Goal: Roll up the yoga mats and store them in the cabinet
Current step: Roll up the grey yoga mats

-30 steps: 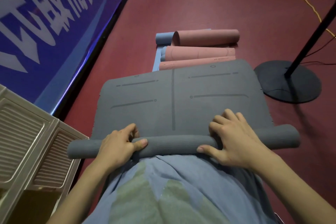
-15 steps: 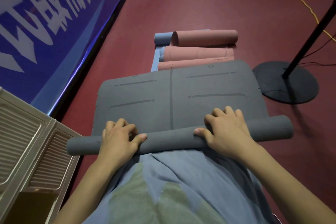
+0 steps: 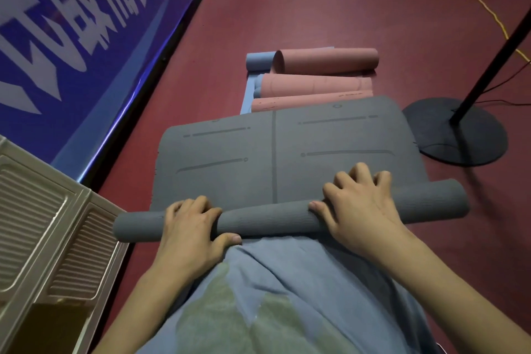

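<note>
**Grey mat partly rolled, both hands on the roll**

The grey mat (image 3: 287, 152) lies on the red floor (image 3: 316, 8), its near end wound into a roll (image 3: 273, 218) that runs left to right directly in front of the person. The unrolled part stretches away from the roll, printed lines facing up.

The left hand (image 3: 189, 227) grips the roll left of centre: fingers curl over the top and far side, the thumb (image 3: 230, 238) lies along the near side. The right hand (image 3: 359, 204) grips it right of centre, fingers bent over the far edge where roll meets flat mat, thumb pointing left along the top. The roll's right end sits higher in the view than its left end, so the roll lies slightly askew.

Beyond the flat mat's far edge are the pink mats (image 3: 324, 62), loosely rolled and lying across a blue mat (image 3: 258, 60); the nearest pink one touches or is overlapped by the grey mat's far edge.

The cabinet (image 3: 43, 224), beige with ribbed panels, stands at lower left, just beside the roll's left end. A blue banner (image 3: 71, 23) with white characters runs along the left. A black stand (image 3: 459, 135) with a round base rests on the floor at right, near the flat mat's right corner. A yellow cable (image 3: 488, 8) crosses the floor at upper right. The person's blue shirt (image 3: 301, 296) fills the lower centre.
</note>
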`<state>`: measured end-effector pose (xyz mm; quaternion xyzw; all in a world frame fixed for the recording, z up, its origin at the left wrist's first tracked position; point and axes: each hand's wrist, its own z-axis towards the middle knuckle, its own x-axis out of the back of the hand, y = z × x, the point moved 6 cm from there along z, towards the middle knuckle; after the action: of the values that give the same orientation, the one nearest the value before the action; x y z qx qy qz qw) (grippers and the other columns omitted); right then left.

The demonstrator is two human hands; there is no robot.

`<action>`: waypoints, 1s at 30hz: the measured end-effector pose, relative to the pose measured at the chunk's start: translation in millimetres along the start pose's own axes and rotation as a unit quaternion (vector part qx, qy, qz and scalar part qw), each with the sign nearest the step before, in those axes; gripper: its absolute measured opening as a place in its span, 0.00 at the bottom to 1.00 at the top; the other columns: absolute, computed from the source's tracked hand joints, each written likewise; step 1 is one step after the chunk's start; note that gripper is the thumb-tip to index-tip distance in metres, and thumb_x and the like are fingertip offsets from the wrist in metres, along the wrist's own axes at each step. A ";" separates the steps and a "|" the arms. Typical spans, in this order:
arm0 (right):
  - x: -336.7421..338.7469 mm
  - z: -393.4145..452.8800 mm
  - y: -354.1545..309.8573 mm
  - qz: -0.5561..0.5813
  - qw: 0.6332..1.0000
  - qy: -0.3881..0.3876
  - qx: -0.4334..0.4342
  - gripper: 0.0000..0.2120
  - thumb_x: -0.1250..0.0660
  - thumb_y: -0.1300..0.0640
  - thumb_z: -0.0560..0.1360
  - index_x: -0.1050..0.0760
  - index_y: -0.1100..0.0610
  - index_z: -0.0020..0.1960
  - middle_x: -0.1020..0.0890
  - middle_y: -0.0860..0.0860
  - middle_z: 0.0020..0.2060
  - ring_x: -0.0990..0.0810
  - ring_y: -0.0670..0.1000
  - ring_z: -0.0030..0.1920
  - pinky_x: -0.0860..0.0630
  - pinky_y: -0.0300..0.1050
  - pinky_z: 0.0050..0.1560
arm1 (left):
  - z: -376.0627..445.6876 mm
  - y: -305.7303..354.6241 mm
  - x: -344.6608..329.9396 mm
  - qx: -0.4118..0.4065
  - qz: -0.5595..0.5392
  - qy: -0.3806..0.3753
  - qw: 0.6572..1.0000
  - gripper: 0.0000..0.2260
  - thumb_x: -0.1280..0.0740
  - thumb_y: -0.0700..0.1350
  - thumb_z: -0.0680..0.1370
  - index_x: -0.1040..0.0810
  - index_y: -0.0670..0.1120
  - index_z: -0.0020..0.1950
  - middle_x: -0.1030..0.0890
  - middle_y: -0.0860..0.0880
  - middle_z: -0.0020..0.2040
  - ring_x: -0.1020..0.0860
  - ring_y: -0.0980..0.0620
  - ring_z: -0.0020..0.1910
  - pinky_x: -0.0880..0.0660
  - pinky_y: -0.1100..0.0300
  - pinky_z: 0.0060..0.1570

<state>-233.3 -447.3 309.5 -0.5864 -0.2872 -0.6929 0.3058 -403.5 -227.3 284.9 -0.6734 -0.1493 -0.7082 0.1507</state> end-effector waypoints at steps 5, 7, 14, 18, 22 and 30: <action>2.8 0.9 6.9 0.000 0.998 -0.047 0.038 0.31 0.51 0.25 0.73 0.24 0.50 0.44 0.27 0.50 0.46 0.31 0.57 0.53 0.39 0.56 0.49 | 17.4 1.1 8.9 0.014 0.022 -0.097 0.995 0.42 0.55 0.78 0.65 0.21 0.56 0.65 0.22 0.54 0.52 0.23 0.51 0.61 0.46 0.46 0.74; 2.3 0.4 5.3 -0.002 0.999 -0.037 0.027 0.31 0.52 0.28 0.74 0.23 0.52 0.42 0.27 0.51 0.45 0.30 0.58 0.50 0.38 0.56 0.47 | 26.2 0.3 12.6 0.014 0.012 -0.128 0.992 0.42 0.49 0.78 0.69 0.34 0.55 0.76 0.19 0.51 0.60 0.23 0.48 0.65 0.46 0.44 0.75; -5.9 14.6 9.0 0.047 0.998 -0.030 -0.021 0.28 0.58 0.34 0.77 0.28 0.52 0.51 0.20 0.49 0.45 0.27 0.59 0.45 0.39 0.56 0.48 | 55.0 -4.6 19.7 0.019 -0.037 -0.110 0.993 0.21 0.37 0.71 0.75 0.29 0.54 0.49 0.18 0.53 0.46 0.21 0.45 0.53 0.36 0.53 0.51; -5.0 12.2 4.0 0.003 0.998 -0.070 0.006 0.26 0.56 0.29 0.74 0.34 0.50 0.47 0.21 0.50 0.46 0.26 0.58 0.48 0.37 0.58 0.52 | 62.5 -13.4 12.9 0.055 -0.076 -0.094 0.991 0.23 0.38 0.72 0.71 0.24 0.53 0.47 0.18 0.52 0.46 0.21 0.44 0.52 0.36 0.52 0.44; -10.9 7.9 -1.9 -0.002 0.996 -0.087 -0.011 0.32 0.55 0.30 0.75 0.24 0.52 0.49 0.19 0.52 0.49 0.26 0.60 0.58 0.36 0.59 0.56 | 68.7 -17.3 5.1 0.061 -0.095 -0.085 0.990 0.20 0.36 0.72 0.71 0.25 0.56 0.42 0.23 0.54 0.46 0.25 0.48 0.56 0.36 0.52 0.49; -3.2 28.5 -1.0 -0.031 0.993 -0.098 -0.060 0.28 0.53 0.33 0.81 0.24 0.50 0.62 0.28 0.50 0.61 0.35 0.59 0.63 0.41 0.56 0.57 | 78.9 -16.2 0.3 0.062 -0.077 -0.071 0.993 0.16 0.36 0.65 0.79 0.16 0.57 0.54 0.28 0.54 0.48 0.31 0.48 0.55 0.38 0.52 0.54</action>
<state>-215.6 -424.8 310.5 -0.6593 -0.2917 -0.6573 0.2192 -338.5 -179.9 288.8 -0.6981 -0.2543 -0.6573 0.1260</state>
